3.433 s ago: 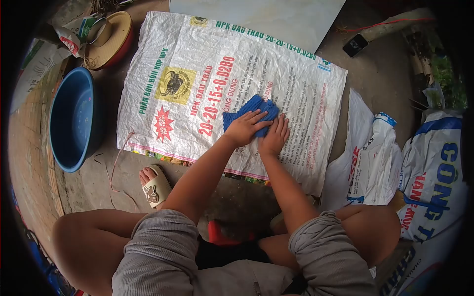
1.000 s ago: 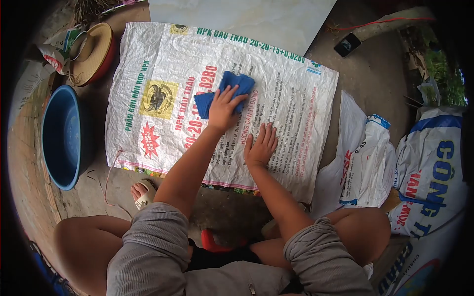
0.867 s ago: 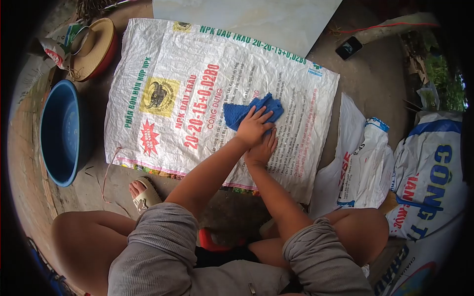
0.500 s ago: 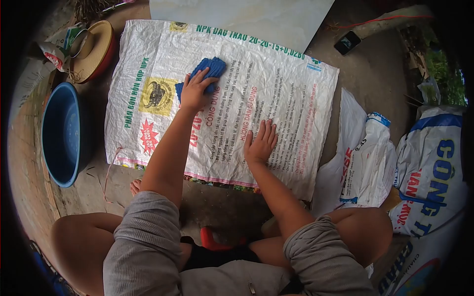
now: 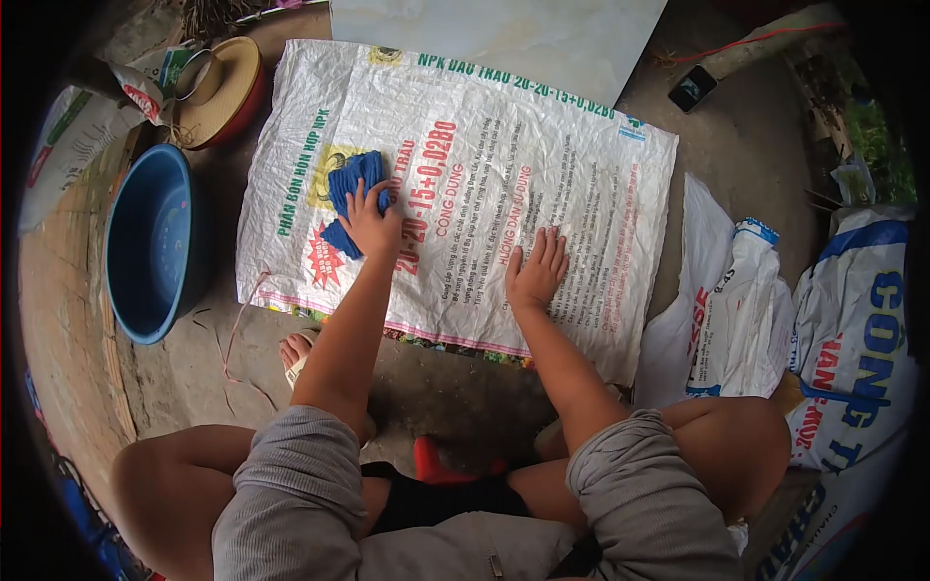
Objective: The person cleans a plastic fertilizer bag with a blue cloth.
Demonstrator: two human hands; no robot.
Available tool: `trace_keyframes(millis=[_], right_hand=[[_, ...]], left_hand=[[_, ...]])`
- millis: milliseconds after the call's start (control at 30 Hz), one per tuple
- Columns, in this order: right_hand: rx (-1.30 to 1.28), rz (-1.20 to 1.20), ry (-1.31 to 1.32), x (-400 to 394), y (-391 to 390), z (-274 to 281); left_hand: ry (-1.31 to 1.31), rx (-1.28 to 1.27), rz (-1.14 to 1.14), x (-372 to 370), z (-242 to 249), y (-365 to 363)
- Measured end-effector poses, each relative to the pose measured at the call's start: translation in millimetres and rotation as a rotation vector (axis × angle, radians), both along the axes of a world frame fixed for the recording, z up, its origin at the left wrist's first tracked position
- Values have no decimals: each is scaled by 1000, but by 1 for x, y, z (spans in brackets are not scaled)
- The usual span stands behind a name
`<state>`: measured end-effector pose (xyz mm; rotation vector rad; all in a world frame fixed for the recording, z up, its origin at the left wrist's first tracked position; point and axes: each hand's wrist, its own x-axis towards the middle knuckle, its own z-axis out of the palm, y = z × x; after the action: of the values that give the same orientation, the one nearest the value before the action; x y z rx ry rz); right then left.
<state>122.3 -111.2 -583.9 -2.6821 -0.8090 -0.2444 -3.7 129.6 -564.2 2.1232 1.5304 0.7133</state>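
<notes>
I count one white woven plastic fertiliser sack [image 5: 542,145] spread flat on the concrete floor [image 5: 746,145], one crumpled blue cloth [image 5: 351,198], one round blue plastic basin [image 5: 145,242], one shallow round woven tray with a red rim [image 5: 225,89], one black phone [image 5: 692,88], and two more printed sacks: a folded white one [image 5: 722,310] and a blue-lettered one [image 5: 862,329] at the right.

My left hand [image 5: 373,221] is stretched forward on a straight arm, palm down, fingers spread and pressed on the blue cloth, which lies on the left part of the flat sack, over the yellow emblem and just above the red star print. My right hand [image 5: 536,273] lies flat and empty, fingers spread wide, on the sack's lower middle, well apart from the cloth.

I cannot tell whether the blue basin, which stands on the floor just left of the sack, holds anything. The woven tray sits beyond it; what lies in it is too small to make out. The phone lies on the floor past the sack's far right corner.
</notes>
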Motion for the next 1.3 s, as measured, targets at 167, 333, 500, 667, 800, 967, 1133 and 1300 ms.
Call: trace_keyframes(millis=[167,333,500,667,800,967,1133,1300], right_hand=[[-31,-21,-2,-2,1,2],[-297,-64,-75,5,-3,-22],[-239,-64,73,-4,4,3],[-87,-217,240,-14,36,23],[208,-173,571,8,64,30],[1483,-257,1731,29,75,59],[1329,-2,1680,54,68,98],[1254,28,1526,76,41,121]], left_hand=[[81,-65,-554,19,19,-101],[23,-305,-835,16,30,-168],[-720,-1254,-376,18,43,-143],[-1156,-1479,-21,20,54,-92],[-1310,-1454,-217,24,65,-85],[-1305,-1423,-369,31,59,-89],[-1101,-1426,-340,35,75,-90],[-774,-1300,-436,30,102,-92]])
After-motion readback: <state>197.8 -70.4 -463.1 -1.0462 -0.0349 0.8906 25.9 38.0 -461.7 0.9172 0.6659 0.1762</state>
